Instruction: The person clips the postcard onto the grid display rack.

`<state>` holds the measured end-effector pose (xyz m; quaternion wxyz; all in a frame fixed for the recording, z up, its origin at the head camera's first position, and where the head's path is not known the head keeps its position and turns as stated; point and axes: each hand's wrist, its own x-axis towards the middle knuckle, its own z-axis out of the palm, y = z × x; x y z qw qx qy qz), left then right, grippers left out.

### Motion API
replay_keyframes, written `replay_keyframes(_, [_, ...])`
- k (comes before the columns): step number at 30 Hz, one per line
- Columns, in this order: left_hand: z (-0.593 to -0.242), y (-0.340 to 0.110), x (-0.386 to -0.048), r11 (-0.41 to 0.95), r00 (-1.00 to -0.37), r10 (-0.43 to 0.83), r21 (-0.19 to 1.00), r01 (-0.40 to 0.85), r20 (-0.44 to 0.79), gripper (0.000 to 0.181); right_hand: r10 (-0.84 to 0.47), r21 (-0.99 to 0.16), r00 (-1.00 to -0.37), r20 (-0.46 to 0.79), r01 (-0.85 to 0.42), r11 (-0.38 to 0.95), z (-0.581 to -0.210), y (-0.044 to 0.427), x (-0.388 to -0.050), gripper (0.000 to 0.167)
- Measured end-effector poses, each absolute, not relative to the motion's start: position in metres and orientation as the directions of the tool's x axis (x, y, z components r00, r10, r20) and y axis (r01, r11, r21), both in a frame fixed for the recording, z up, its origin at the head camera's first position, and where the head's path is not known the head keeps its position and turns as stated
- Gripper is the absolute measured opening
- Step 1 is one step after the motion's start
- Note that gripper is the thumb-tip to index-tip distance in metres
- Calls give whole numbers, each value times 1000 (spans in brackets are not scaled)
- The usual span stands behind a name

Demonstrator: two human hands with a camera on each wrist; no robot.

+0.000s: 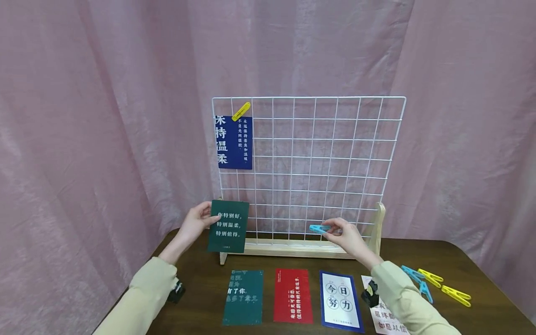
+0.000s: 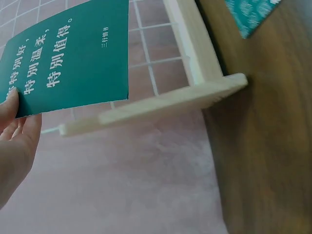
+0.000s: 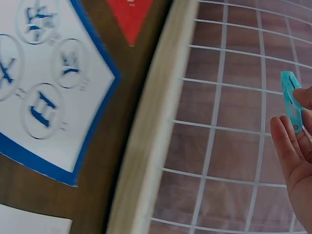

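My left hand (image 1: 196,226) pinches the left edge of a dark green card (image 1: 229,226) with white writing, held upright before the lower left of the white wire grid (image 1: 294,176). In the left wrist view the thumb of my left hand (image 2: 17,141) lies on the face of the green card (image 2: 73,58). A light blue clip (image 1: 319,229) is held between the thumb and fingers of my right hand (image 1: 345,236), in front of the grid's lower right part. The right wrist view shows the blue clip (image 3: 291,100) in my right hand (image 3: 295,151). A yellow clip (image 1: 241,111) holds a dark blue card (image 1: 235,144) at the grid's upper left.
On the brown table (image 1: 192,279) lie a teal card (image 1: 244,298), a red card (image 1: 293,296), a blue-edged white card (image 1: 341,300) and a white card (image 1: 387,321) partly under my right sleeve. Blue clips (image 1: 414,274) and yellow clips (image 1: 456,296) lie at the right. Wooden feet (image 1: 378,228) support the grid.
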<state>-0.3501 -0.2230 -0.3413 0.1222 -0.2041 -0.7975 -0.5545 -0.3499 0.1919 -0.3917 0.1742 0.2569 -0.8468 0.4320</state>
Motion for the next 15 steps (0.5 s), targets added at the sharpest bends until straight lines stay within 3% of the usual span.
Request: replay_keyframes(15, [-299,-176,-369,268,-883,53,845,463,467,25,-245,-607,-781,574,-607,513,-349,199,-358,28])
